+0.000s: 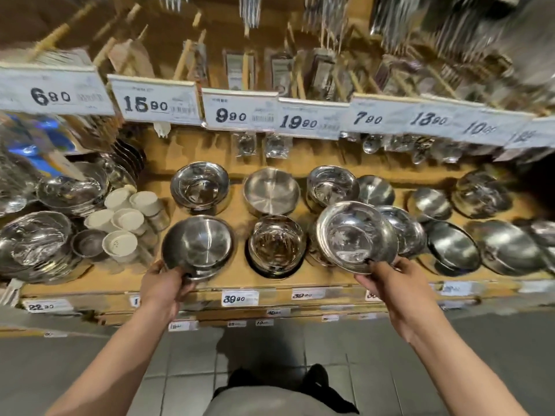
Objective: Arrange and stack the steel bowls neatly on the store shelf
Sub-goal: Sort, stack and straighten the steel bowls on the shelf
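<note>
Two steel bowls were in the person's hands at the front edge of the wooden shelf [240, 280]. The left hand [163, 288] gripped the near rim of a brushed bowl [196, 246], with the fingers curled round it; this bowl seemed to rest on the shelf board, at the front left of the group. The right hand [387, 283] pinched the near rim of a shiny wide-rimmed bowl [356, 235], which was tilted toward the camera and raised in front of another stack [404, 229]. Between the two held bowls stood a stack of polished bowls [276, 244]. Behind them, in the back row, there were a shiny stack [199, 184], a flat matte pan [271, 190] and one more stack [332, 183]. White plastic cups [129, 219] stood at the left, and white price tags [240, 111] hung above the shelf.
</note>
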The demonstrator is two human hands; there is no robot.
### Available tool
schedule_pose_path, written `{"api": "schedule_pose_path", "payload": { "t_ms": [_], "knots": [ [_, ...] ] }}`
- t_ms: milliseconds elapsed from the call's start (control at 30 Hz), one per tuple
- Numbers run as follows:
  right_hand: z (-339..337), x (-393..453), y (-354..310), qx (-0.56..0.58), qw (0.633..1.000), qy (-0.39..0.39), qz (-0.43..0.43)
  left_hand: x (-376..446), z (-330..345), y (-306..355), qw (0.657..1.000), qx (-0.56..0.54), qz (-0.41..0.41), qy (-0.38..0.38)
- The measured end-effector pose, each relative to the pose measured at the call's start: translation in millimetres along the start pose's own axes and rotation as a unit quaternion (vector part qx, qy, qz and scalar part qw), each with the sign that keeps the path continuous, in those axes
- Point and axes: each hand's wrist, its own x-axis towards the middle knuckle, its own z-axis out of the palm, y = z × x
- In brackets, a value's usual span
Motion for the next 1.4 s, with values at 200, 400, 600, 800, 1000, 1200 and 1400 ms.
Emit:
{"api": "schedule_pose_path", "payload": {
  "t_ms": [200, 400, 600, 800, 1000, 1200, 1400],
  "knots": [
    [-0.9, 8.9, -1.7, 0.004, 1.0, -0.001, 0.012, 1.5, 3.8, -2.8, 0.998, 0.051, -0.004, 0.022],
    [-5.3, 19.0, -7.0, 0.026, 0.999, -0.025, 0.021, -23.0, -3.8, 3.1, 0.97, 0.209, 0.063, 0.11],
    [-33.0, 36.9, -23.7, 0.041, 0.996, -0.083, 0.013, -118.6, 52.4, 25.4, 0.903, 0.23, 0.323, 0.165],
    [-85.3, 59.4, -38.3, 0.018, 0.99, -0.135, 0.029, -221.2, 184.2, -18.3, 0.952, 0.163, 0.149, -0.211],
    [-135.9, 74.0, -50.3, -0.008, 0.984, -0.175, -0.011, -256.3, 275.3, -80.2, 0.96, 0.123, 0.118, -0.221],
    [-171.7, 109.9, -84.3, -0.11, 0.969, -0.221, 0.025, -262.9, 291.4, -74.7, 0.968, 0.133, 0.14, -0.16],
    [-165.8, 156.6, -145.5, -0.139, 0.937, -0.321, -0.021, -265.3, 308.0, -13.0, 0.945, 0.201, 0.195, -0.17]
  ]
}}
